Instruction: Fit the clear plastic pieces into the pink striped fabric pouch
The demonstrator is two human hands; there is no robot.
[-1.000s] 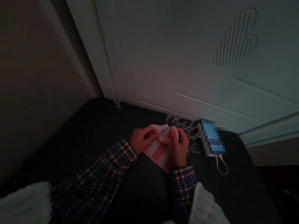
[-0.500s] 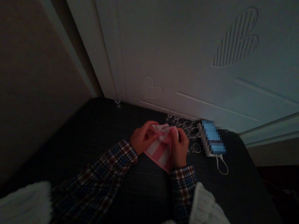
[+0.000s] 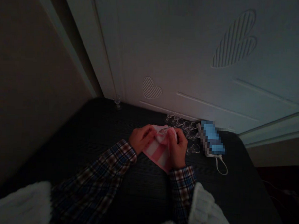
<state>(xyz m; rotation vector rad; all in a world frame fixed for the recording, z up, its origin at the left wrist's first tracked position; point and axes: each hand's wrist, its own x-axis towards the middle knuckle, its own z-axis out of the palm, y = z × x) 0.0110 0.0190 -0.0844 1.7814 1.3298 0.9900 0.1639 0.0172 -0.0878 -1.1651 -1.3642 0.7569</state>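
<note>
A pink and white striped cloth lies on the dark table in dim light. My left hand has its fingers curled and pinched on the cloth's upper left part. My right hand is closed over the cloth's upper right part, with a small clear object between the two hands that I cannot make out well. Both sleeves are plaid.
Several small clear glass cups stand by the white cabinet door behind my hands, and one more clear cup at the back left. A lit phone with a white cable lies to the right.
My left fingers, briefly lifted half a second ago, have curled back down onto the cloth. Both hands stay in the same place.
</note>
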